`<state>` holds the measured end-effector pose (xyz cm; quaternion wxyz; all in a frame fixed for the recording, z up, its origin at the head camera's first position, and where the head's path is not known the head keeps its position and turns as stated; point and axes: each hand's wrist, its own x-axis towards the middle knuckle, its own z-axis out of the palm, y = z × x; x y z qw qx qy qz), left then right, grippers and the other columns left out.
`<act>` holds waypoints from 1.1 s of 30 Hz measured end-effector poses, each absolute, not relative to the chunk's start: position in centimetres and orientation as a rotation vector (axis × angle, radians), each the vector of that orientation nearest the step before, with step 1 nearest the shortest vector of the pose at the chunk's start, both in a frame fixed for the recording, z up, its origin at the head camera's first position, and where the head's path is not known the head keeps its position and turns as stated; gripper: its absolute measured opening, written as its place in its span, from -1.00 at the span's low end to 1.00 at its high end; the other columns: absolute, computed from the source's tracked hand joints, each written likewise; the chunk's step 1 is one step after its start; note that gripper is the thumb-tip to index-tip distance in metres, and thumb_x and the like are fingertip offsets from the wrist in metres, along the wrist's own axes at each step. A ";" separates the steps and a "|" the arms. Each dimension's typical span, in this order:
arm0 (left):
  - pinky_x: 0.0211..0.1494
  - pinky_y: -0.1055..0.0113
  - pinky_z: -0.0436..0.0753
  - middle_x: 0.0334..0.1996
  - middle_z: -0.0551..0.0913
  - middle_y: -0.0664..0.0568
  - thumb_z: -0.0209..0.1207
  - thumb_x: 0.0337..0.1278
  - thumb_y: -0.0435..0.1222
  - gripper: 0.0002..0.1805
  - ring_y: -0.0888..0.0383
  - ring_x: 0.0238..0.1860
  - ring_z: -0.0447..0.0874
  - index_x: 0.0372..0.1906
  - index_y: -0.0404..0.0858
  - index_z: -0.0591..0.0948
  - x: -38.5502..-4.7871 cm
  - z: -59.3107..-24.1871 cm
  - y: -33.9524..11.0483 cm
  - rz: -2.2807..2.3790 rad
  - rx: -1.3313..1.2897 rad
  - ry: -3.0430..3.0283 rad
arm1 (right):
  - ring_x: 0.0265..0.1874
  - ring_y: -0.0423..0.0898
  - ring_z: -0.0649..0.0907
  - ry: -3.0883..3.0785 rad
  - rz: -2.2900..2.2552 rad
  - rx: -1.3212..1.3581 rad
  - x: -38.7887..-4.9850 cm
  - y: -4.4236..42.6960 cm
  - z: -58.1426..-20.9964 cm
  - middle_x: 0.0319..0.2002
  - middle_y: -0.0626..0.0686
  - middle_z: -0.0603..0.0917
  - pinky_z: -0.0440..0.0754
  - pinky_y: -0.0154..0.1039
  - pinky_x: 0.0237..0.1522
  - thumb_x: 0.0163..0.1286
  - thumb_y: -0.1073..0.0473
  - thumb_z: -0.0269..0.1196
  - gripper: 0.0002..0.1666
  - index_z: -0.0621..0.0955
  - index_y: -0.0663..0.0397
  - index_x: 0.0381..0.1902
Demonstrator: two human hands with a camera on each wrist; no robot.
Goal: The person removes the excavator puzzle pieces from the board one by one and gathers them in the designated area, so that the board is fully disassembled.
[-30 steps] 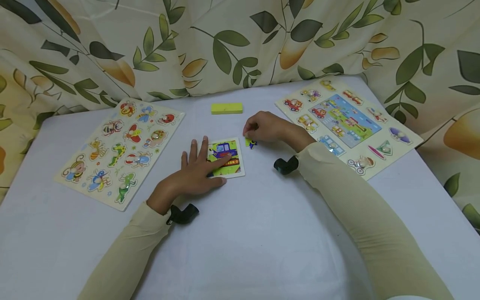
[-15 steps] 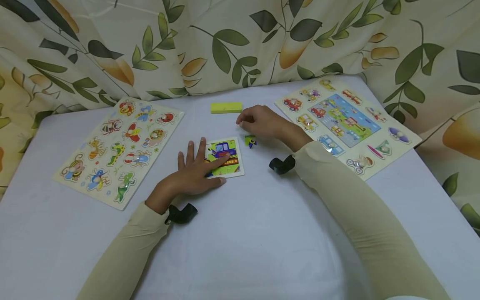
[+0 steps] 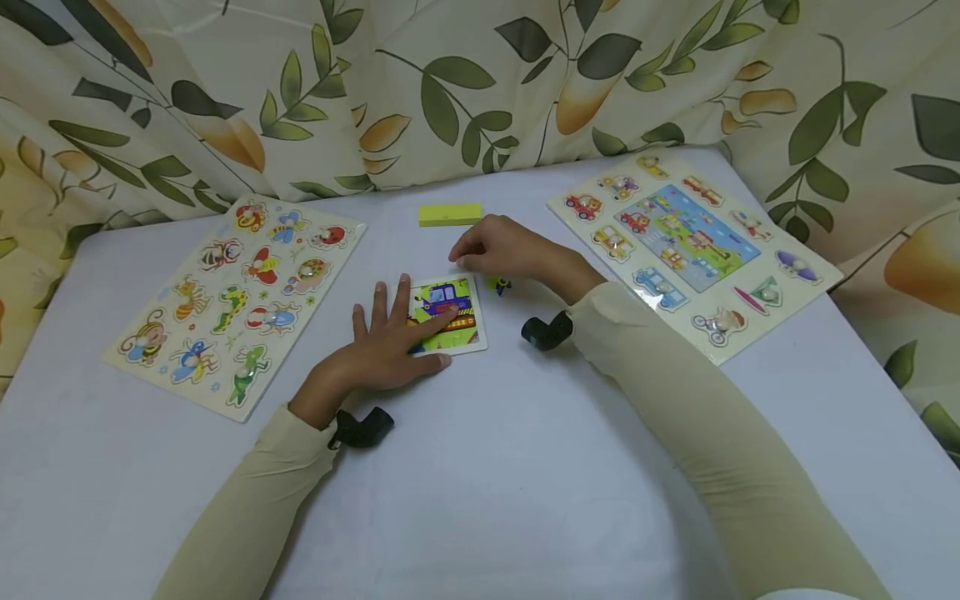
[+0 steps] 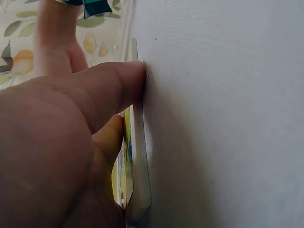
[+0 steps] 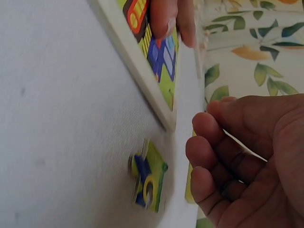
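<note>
The left hand lies with fingers spread over a small white-framed picture puzzle, its index finger on the picture and its thumb at the near edge. Just beyond the frame's far right corner hovers the right hand, fingers bent and nothing visible between them. In the right wrist view the right hand has its fingertips bunched near the thumb, above the table. A loose green and blue puzzle piece lies beside the frame's corner; in the head view the piece is partly covered by the right hand.
Behind the puzzle lies a yellow-green block. An insect picture board is at the left, a vehicle picture board at the right. A leaf-patterned curtain hangs along the table's far edge.
The right hand has moved left, away from above the loose piece towards the framed puzzle's far corner. The left hand has stayed on the puzzle.
</note>
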<state>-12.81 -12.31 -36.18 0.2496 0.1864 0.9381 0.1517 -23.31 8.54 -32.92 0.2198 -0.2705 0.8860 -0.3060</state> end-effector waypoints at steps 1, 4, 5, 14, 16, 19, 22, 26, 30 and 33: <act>0.25 -0.39 -0.50 0.48 -0.62 -0.19 0.05 0.28 0.17 -0.25 -0.27 0.39 -0.80 0.52 0.23 0.09 -12.8 -36.2 -12.4 0.414 0.515 2.554 | -0.09 -0.07 0.57 2.442 -0.845 -0.757 -23.3 8.3 -32.9 -0.01 0.08 0.68 0.49 -0.19 0.05 0.47 0.25 0.15 -0.72 0.67 0.19 0.04; 0.24 -0.40 -0.48 0.47 -0.62 -0.20 0.04 0.28 0.20 -0.24 -0.28 0.39 -0.80 0.52 0.24 0.06 -12.8 -36.3 -12.5 0.412 0.544 2.555 | -0.10 -0.08 0.58 2.416 -0.842 -0.769 -23.1 7.6 -32.9 -0.04 0.07 0.69 0.49 -0.20 0.07 0.46 0.24 0.16 -0.71 0.67 0.18 0.05; 0.24 -0.41 -0.47 0.47 -0.62 -0.21 0.03 0.28 0.21 -0.23 -0.29 0.39 -0.80 0.52 0.24 0.06 -12.8 -36.3 -12.5 0.411 0.556 2.556 | -0.11 -0.08 0.58 2.410 -0.841 -0.772 -23.1 7.4 -33.0 -0.04 0.06 0.69 0.49 -0.20 0.06 0.46 0.24 0.17 -0.71 0.67 0.18 0.05; 0.24 -0.41 -0.49 0.46 -0.65 -0.18 0.07 0.18 0.29 -0.15 -0.27 0.38 -0.82 0.52 0.23 0.06 -12.8 -36.5 -12.6 0.426 0.557 2.548 | -0.18 -0.12 0.62 2.360 -0.837 -0.850 -22.7 5.7 -33.1 -0.11 0.04 0.72 0.53 -0.25 0.00 0.45 0.28 0.16 -0.73 0.68 0.19 0.02; 0.23 -0.41 -0.49 0.46 -0.66 -0.16 0.10 0.16 0.28 -0.13 -0.26 0.38 -0.83 0.52 0.22 0.07 -12.7 -36.4 -12.6 0.431 0.554 2.545 | -0.21 -0.13 0.62 2.358 -0.828 -0.864 -22.7 5.5 -33.1 -0.14 0.04 0.72 0.54 -0.25 -0.02 0.44 0.28 0.16 -0.74 0.70 0.19 -0.01; 0.23 -0.42 -0.48 0.46 -0.66 -0.16 0.15 0.11 0.28 -0.09 -0.26 0.38 -0.82 0.53 0.21 0.06 -12.6 -36.2 -12.6 0.428 0.562 2.546 | -0.26 -0.13 0.61 2.354 -0.813 -0.868 -22.7 5.2 -33.3 -0.23 0.01 0.73 0.53 -0.26 -0.08 0.43 0.26 0.18 -0.78 0.72 0.17 -0.08; 0.23 -0.42 -0.48 0.46 -0.67 -0.17 0.19 0.06 0.29 -0.04 -0.26 0.38 -0.82 0.53 0.20 0.06 -12.5 -36.1 -12.6 0.422 0.569 2.548 | -0.28 -0.13 0.59 2.353 -0.788 -0.849 -22.7 4.9 -33.4 -0.28 -0.01 0.73 0.52 -0.27 -0.12 0.43 0.24 0.20 -0.80 0.74 0.15 -0.13; 0.24 -0.41 -0.47 0.46 -0.66 -0.17 0.20 0.02 0.31 -0.02 -0.26 0.39 -0.81 0.53 0.21 0.06 -12.5 -36.1 -12.6 0.410 0.571 2.552 | -0.26 -0.13 0.58 2.343 -0.759 -0.840 -22.7 4.6 -33.3 -0.26 -0.01 0.73 0.53 -0.27 -0.10 0.43 0.24 0.19 -0.79 0.73 0.14 -0.11; 0.24 -0.42 -0.47 0.46 -0.66 -0.17 0.20 0.02 0.31 -0.02 -0.27 0.38 -0.81 0.53 0.20 0.06 -12.4 -36.1 -12.6 0.407 0.575 2.554 | -0.24 -0.13 0.60 2.321 -0.737 -0.856 -22.7 4.3 -33.2 -0.22 0.01 0.73 0.53 -0.26 -0.07 0.42 0.27 0.19 -0.78 0.73 0.15 -0.09; 0.23 -0.43 -0.45 0.46 -0.67 -0.17 0.19 0.03 0.31 -0.02 -0.29 0.38 -0.81 0.54 0.21 0.05 -12.4 -36.0 -12.5 0.399 0.589 2.559 | -0.25 -0.13 0.60 2.301 -0.723 -0.855 -22.7 4.2 -33.1 -0.20 0.02 0.72 0.53 -0.25 -0.07 0.41 0.28 0.19 -0.78 0.73 0.16 -0.09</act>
